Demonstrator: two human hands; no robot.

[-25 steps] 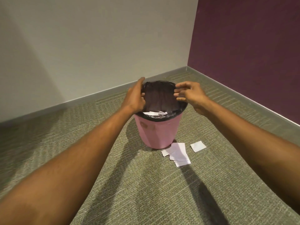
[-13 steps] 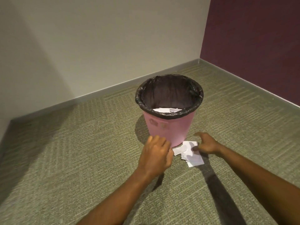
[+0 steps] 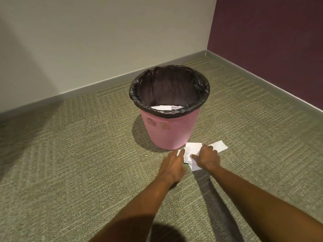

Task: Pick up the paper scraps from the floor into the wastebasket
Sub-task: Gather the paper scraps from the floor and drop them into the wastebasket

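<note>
The left hand (image 3: 173, 163) lies flat with straight fingers at the edge of a pile of white paper scraps (image 3: 192, 148) on the green carpet floor (image 3: 87, 154). The right hand (image 3: 208, 158) arches over the pile, fingers bent, and whether it is actually gripping the scraps is unclear. Just beyond stands the pink plastic wastebasket (image 3: 170, 135) with a black liner.

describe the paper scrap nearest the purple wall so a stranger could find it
Find the pink wastebasket on the carpet near the room's corner. White paper scraps lie heaped at its foot. Yours is the flat piece poking out beyond the right hand, alone on the side of the purple wall.
</note>
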